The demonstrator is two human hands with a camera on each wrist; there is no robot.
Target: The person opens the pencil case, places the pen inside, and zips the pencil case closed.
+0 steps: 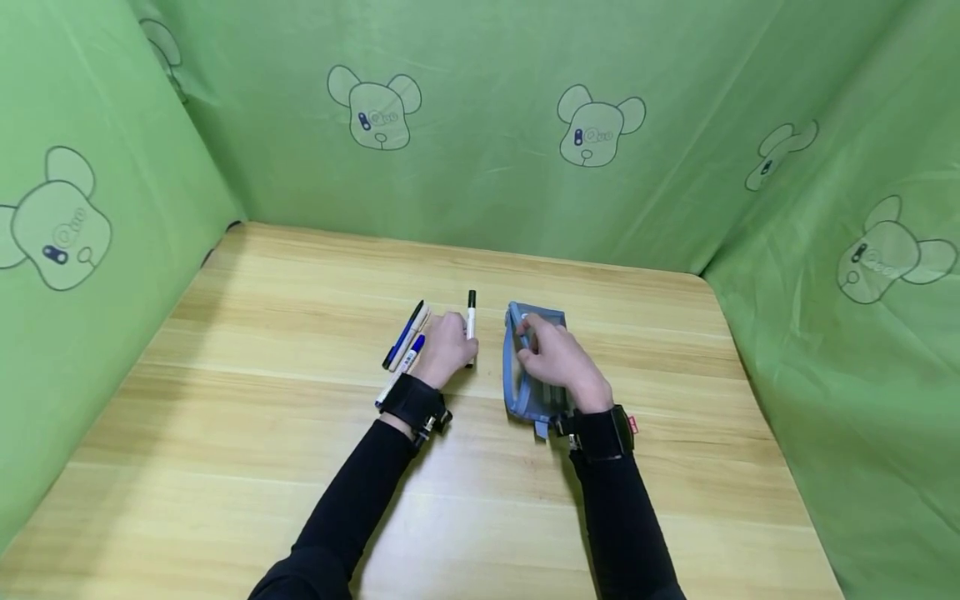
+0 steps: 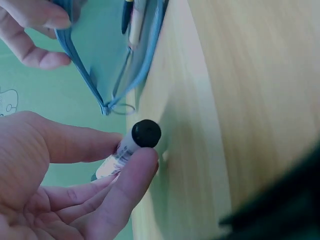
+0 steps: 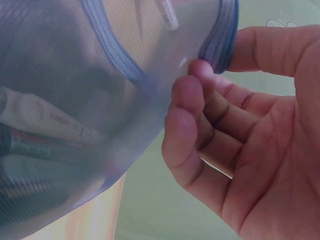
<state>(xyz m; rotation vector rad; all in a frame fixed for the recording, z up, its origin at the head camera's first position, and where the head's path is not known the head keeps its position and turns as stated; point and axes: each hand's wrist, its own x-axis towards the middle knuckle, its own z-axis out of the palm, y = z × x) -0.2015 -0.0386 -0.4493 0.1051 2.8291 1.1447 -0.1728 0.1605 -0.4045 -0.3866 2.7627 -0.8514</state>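
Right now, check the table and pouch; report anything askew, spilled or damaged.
Nothing stands out: no spill or damage shows. The left hand pinches a marker, the right hand holds the pouch open, pens lie nearby.

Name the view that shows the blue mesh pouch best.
The head view: it shows the pouch from end to end, partly behind the right grip. The left wrist view shows its blue rim, cut off at the top; the right wrist view, a cropped close-up.

Bear heads (image 1: pixel 380 117) on the green cloth (image 1: pixel 487 50) seemingly read "Qoo"
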